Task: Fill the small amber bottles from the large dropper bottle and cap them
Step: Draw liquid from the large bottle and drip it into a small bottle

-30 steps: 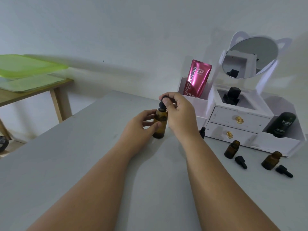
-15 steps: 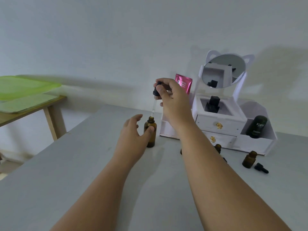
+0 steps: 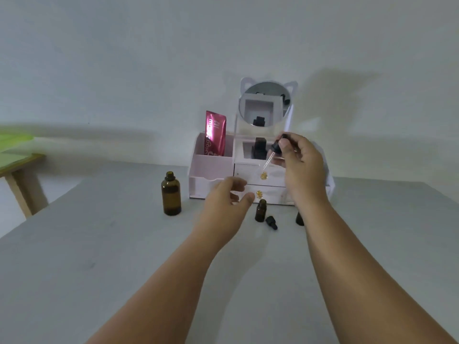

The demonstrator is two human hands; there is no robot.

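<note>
The large amber bottle point(image 3: 171, 194) stands uncapped on the grey table point(image 3: 99, 256), left of my hands. My right hand point(image 3: 301, 167) pinches the black dropper point(image 3: 274, 151), whose glass tube points down and left in the air. Below it stands a small amber bottle point(image 3: 260, 210), open, with a small black dropper cap point(image 3: 271, 222) lying beside it. Only an edge of a second small bottle point(image 3: 299, 218) shows from behind my right forearm. My left hand point(image 3: 227, 202) hovers with fingers loosely spread just left of the small bottle, holding nothing.
A white drawer organiser point(image 3: 213, 175) with a cat-ear mirror point(image 3: 264, 105) stands at the back against the wall, holding a pink sachet point(image 3: 214, 132) and a black item point(image 3: 259, 147). A wooden side table with a green lid point(image 3: 15, 147) is at the far left.
My right hand lifted the dropper out of the large bottle and carried it right, over the small bottle. My left hand let go of the large bottle and moved right too.
</note>
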